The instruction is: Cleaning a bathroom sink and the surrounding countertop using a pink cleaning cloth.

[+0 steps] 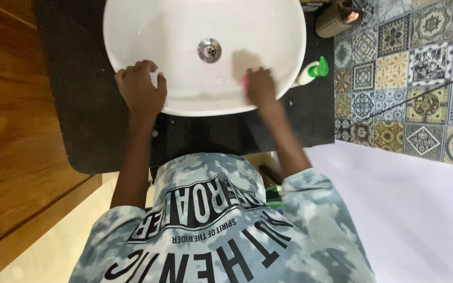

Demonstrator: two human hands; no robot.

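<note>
Left hand (140, 86) at upper left of centre, fingers curled over rim of white basin (132, 31), gripping it. Right hand (260, 86) inside basin, fingers closed on small pink scrubber (245, 81). Metal drain (209, 50) between hands. Green-capped bottle (313, 71) just right of basin.

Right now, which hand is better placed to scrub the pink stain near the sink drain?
The right hand: it is inside the white sink, holding something pink, close to the drain. The left hand only grips the rim.
</note>
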